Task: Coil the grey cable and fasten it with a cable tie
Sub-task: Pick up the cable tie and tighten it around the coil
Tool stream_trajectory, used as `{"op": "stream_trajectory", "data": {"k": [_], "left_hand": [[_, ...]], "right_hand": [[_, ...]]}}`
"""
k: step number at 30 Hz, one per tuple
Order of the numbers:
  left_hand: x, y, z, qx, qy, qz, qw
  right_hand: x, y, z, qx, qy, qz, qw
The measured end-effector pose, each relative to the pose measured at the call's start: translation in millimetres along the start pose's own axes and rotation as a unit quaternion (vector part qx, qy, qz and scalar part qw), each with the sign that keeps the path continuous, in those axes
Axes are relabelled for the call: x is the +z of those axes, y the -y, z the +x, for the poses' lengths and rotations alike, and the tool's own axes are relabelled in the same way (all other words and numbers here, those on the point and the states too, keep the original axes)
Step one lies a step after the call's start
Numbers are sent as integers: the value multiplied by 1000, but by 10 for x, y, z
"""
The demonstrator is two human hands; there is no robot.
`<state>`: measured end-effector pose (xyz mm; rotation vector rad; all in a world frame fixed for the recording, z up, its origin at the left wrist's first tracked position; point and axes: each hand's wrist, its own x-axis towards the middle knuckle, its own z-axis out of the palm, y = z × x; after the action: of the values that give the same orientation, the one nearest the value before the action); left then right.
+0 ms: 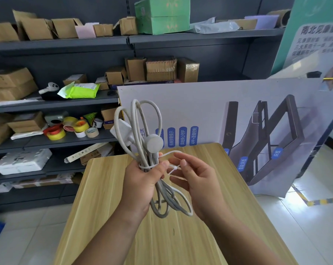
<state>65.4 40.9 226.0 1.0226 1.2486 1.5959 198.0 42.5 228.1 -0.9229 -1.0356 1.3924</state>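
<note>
The grey cable (137,119) is gathered into long loops held upright above the wooden table (108,188). My left hand (140,186) grips the bundle around its middle. Loops stick out above the fist, and more hang below it. A round grey puck (153,141) and a white plug block (121,129) sit among the upper loops. A thin white cable tie (173,167) is wrapped around the bundle at my left thumb. My right hand (196,180) pinches the tie's head and tail just right of the bundle.
Dark shelves (66,104) at the back left hold cardboard boxes, tape rolls and packets. A large printed board (238,111) leans behind the table's far edge. White floor tiles lie on both sides of the table.
</note>
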Motion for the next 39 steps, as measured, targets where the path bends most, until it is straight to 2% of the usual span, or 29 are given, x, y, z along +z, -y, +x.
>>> {"op": "stream_trajectory", "data": {"k": [2,3,6,8,10,13,20,30,33,36,39], "left_hand": [[8,-2,-18,6,-9,16,1000],[15,-7,-24,5,-15,23,1000],[32,-39,-32,-6,-21,17,1000],[33,-51,-28,-7,-29,19,999],[37,-55,-35,-5,-35,24,999],[37,-41,-47,-6,-32,32,999],[60,-30,-62,-19,-40,50,998],[82,42,-37,-28,-60,46,997],[40,73,53,-50,-67,36,996],[-24,65,131,-55,-64,14,996],[-43,33,148,-45,-38,17,998]], "right_hand": [[-35,-60,19,-72,-13,-122,990],[-47,-92,19,-125,-23,-200,971],[-32,-196,-9,-270,-51,-398,875],[-15,-256,-1,-315,-97,-433,839],[1,-278,23,-347,-142,-422,825],[11,-301,57,-403,-143,-407,808],[4,-328,54,-423,-154,-355,819],[37,-441,-3,-389,-133,-288,865],[22,-343,-69,-388,-107,-250,881],[-32,-201,-133,-347,-89,-168,918],[-70,-66,-179,-328,-102,-122,931]]}}
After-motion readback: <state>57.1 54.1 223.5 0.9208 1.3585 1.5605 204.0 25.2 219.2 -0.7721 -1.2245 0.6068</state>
